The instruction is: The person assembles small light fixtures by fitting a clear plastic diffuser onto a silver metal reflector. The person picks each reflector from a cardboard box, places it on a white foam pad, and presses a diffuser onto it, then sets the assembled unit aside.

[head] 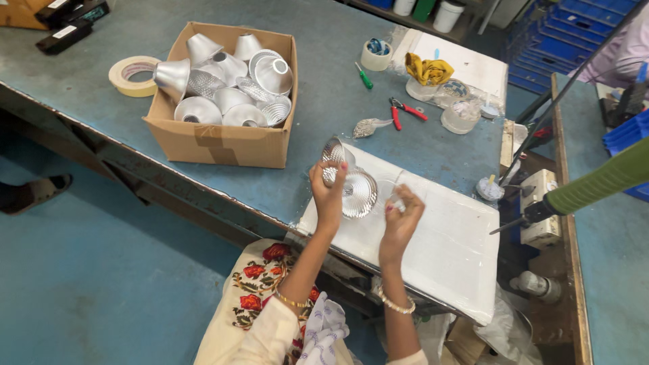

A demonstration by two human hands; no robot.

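My left hand grips a shiny silver cone-shaped reflector, held above the near left corner of a white board on the workbench. A second silver reflector shows just above my fingers, touching the first one. My right hand is raised beside the reflector's wide rim, fingers curled on a small clear piece that is too small to identify.
A cardboard box full of several silver reflectors stands at left on the blue-grey bench. Masking tape roll, red pliers, green screwdriver, yellow cloth, clear tubs. Green-handled tool at right.
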